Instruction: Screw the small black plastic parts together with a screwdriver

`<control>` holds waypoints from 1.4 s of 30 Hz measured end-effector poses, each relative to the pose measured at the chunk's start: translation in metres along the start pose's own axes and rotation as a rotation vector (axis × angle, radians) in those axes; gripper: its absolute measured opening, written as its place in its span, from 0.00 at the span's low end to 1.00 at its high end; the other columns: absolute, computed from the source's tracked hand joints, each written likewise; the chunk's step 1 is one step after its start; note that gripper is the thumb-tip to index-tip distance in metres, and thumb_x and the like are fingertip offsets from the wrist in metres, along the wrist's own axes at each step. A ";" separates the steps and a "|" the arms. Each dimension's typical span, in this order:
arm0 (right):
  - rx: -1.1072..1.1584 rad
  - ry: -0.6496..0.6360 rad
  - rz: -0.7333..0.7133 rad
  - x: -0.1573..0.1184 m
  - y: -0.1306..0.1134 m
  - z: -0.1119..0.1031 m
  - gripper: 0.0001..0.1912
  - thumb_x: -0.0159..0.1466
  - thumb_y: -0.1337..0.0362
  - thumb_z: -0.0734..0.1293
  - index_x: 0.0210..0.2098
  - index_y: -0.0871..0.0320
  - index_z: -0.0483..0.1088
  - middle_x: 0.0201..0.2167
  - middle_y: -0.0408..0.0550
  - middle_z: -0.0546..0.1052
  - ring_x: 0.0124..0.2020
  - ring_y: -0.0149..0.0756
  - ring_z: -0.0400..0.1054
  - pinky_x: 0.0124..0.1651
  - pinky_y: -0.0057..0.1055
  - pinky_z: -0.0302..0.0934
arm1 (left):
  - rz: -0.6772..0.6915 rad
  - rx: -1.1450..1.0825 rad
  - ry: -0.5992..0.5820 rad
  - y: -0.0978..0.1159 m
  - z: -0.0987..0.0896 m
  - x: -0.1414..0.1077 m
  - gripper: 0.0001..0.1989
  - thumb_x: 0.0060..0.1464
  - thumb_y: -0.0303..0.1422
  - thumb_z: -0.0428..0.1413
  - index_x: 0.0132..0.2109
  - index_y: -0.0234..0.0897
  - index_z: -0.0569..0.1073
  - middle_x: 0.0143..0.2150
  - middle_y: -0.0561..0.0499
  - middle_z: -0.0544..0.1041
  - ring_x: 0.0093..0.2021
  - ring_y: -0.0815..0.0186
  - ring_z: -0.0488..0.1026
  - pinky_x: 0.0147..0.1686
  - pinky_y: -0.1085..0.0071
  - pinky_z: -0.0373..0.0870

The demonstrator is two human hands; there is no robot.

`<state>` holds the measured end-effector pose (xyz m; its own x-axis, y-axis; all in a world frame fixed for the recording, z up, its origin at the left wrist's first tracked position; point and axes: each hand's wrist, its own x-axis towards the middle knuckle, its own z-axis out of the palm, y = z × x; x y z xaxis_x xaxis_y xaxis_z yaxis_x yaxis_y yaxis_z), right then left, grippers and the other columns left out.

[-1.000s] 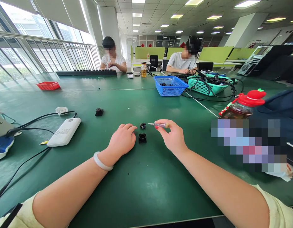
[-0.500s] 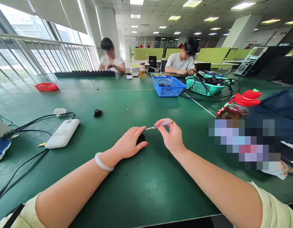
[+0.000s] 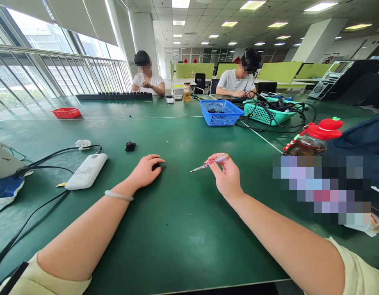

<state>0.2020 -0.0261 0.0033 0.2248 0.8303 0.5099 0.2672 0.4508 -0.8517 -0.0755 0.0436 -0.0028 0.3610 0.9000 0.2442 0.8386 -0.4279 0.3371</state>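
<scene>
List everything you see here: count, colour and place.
Table: 1, green, foreground
Screwdriver: 1, clear handle, centre-right
Part: 1, black, centre-left
Power bank: 1, white, left
Wad: 1, white, beyond power bank
Cables: several, black, left and far right
Tray: 1, red, far left
Baskets: 2, blue and teal, far side
Jar: 1, amber, far centre
Bottle: 1, red lid, right
Bag: 1, navy, right
Strip: 1, black, far left
People: 2, white tops, far side
Computer case: 1, black, far right
Partitions: several, lime, background
Lights: several, white, ceiling
Bracelet: 1, white, left wrist
Sleeves: 2, pale yellow, lower corners
Left hand: 1, bare, centre-left; contents unclear
Right hand: 1, bare, centre-right, holding screwdriver
</scene>
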 end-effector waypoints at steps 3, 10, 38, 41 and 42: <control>0.015 0.004 0.005 0.000 -0.001 -0.001 0.11 0.63 0.53 0.66 0.34 0.54 0.70 0.32 0.46 0.78 0.36 0.39 0.74 0.44 0.38 0.68 | -0.212 0.077 0.079 -0.041 -0.021 0.001 0.22 0.50 0.31 0.49 0.51 0.37 0.78 0.59 0.44 0.73 0.59 0.56 0.69 0.65 0.59 0.59; 0.036 -0.012 0.013 -0.001 -0.003 0.000 0.11 0.63 0.53 0.66 0.34 0.54 0.69 0.32 0.46 0.78 0.35 0.39 0.73 0.42 0.38 0.68 | -0.531 0.180 0.193 -0.076 -0.049 -0.009 0.31 0.40 0.28 0.52 0.55 0.36 0.76 0.61 0.42 0.71 0.57 0.47 0.70 0.60 0.54 0.65; 0.032 -0.064 -0.004 -0.001 0.001 -0.001 0.11 0.65 0.53 0.65 0.35 0.54 0.70 0.32 0.46 0.78 0.35 0.38 0.73 0.44 0.38 0.69 | -0.715 0.006 0.486 -0.075 -0.063 -0.009 0.18 0.57 0.41 0.51 0.43 0.38 0.80 0.47 0.45 0.81 0.52 0.53 0.74 0.55 0.59 0.67; 0.038 -0.064 0.001 -0.001 0.001 -0.001 0.11 0.64 0.53 0.65 0.35 0.54 0.70 0.32 0.46 0.77 0.35 0.38 0.73 0.44 0.39 0.69 | -0.776 0.018 0.433 -0.071 -0.063 -0.009 0.18 0.55 0.38 0.52 0.46 0.37 0.80 0.41 0.45 0.82 0.44 0.52 0.76 0.50 0.56 0.70; 0.044 -0.062 0.002 -0.001 0.001 -0.001 0.11 0.64 0.53 0.65 0.35 0.54 0.70 0.32 0.46 0.77 0.35 0.38 0.73 0.44 0.39 0.69 | -0.777 0.031 0.430 -0.070 -0.063 -0.009 0.18 0.55 0.38 0.51 0.46 0.36 0.80 0.41 0.44 0.81 0.44 0.52 0.76 0.50 0.56 0.69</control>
<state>0.2026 -0.0272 0.0019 0.1663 0.8491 0.5013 0.2253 0.4622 -0.8577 -0.1633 0.0604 0.0283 -0.4938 0.8234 0.2796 0.7961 0.2987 0.5264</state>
